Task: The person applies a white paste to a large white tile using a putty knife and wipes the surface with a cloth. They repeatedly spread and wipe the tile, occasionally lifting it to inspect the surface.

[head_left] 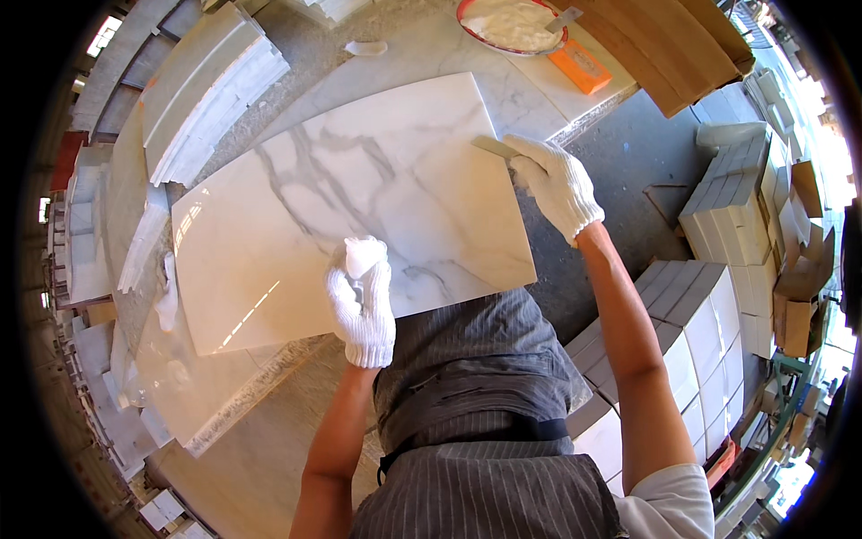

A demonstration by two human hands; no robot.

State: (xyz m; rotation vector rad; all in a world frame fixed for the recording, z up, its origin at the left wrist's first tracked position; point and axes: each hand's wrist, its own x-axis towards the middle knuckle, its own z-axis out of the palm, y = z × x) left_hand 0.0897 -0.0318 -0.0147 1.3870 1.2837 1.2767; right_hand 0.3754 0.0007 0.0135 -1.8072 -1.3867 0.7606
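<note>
Stacked pale strips (211, 112): they lie behind the left side of the slab, perhaps put there to leave the front of the table (238, 382) for one piece.
Marble-patterned slab (355, 207): it lies face up, mostly on the table; its front right corner reaches over the lap, which seems to bring its edges near to both hands.
Left hand (361, 310): gloved, fingers curled around a crumpled white wad (365, 255), above the front edge; the light grip probably suits a soft thing.
Bowl of white paste (512, 25): behind the slab, likely placed within reach.
Right hand (558, 184): gloved, holding a flat blade (494, 147) tip-first toward the slab's right edge, apparently for control; I cannot tell whether the blade touches.
White boxes (709, 332): piled beside the person.
</note>
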